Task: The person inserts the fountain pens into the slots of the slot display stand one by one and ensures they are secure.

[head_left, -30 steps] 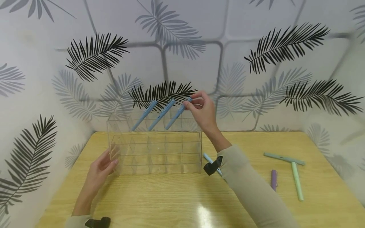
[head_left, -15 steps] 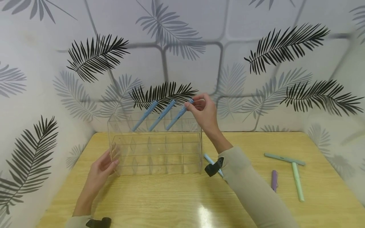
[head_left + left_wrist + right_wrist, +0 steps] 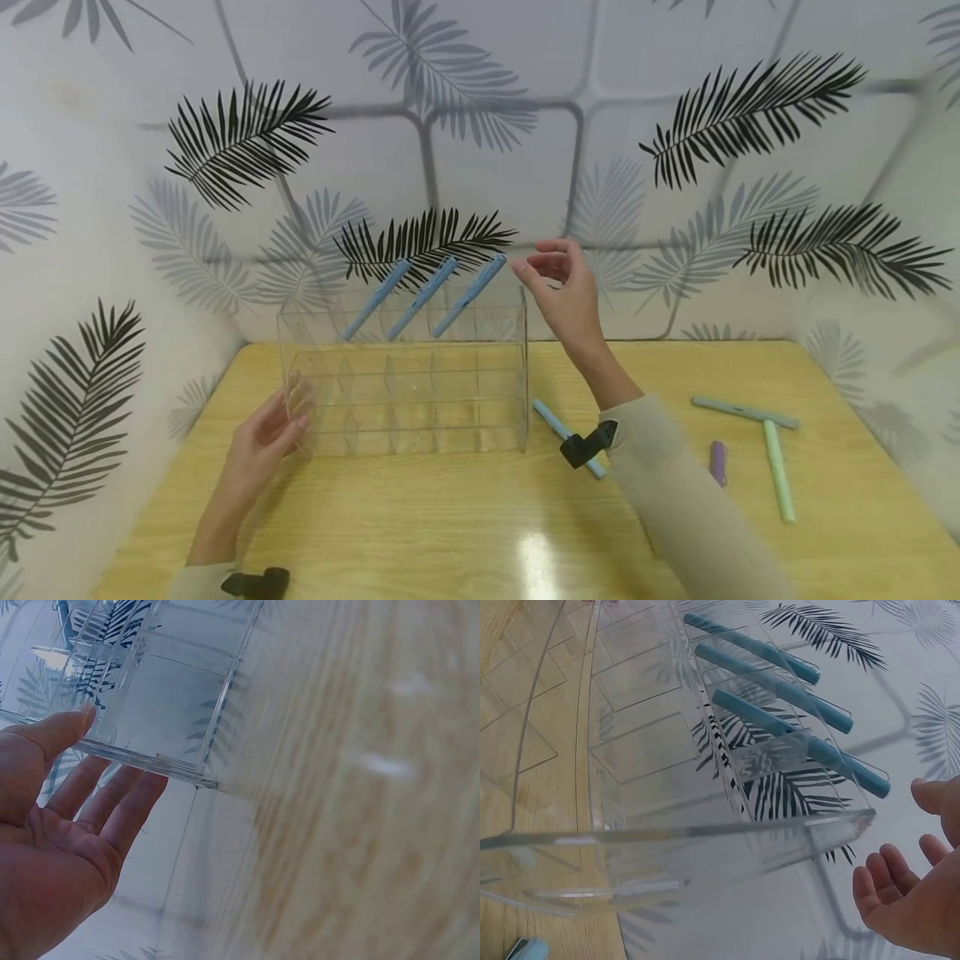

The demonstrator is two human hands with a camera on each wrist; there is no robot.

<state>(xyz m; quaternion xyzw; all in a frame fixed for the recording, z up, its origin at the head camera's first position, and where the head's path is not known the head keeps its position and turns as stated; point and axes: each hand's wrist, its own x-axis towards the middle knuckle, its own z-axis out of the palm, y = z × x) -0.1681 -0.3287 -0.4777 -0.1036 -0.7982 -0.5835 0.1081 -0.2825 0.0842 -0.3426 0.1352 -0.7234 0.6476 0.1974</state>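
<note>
A clear acrylic pen rack with tiers of small compartments stands on the table. Three blue pens lean side by side in its top tier, caps up and tilted to the right; the right wrist view shows the same blue pens with their clips. My left hand holds the rack's left side panel, thumb by the front edge and fingers along the outside. To the right of the third pen, my right hand is off it, fingers loosely bent and holding nothing.
On the table, a light blue pen lies right of the rack, partly behind the right wrist's camera. Farther right lie a grey-green pen, a pale green pen and a purple pen partly covered by the sleeve. A leaf-patterned wall stands behind.
My right hand has let go of the third blue pen and moved a little right, away from it. That pen stays leaning in the top tier. The left hand keeps its place.
</note>
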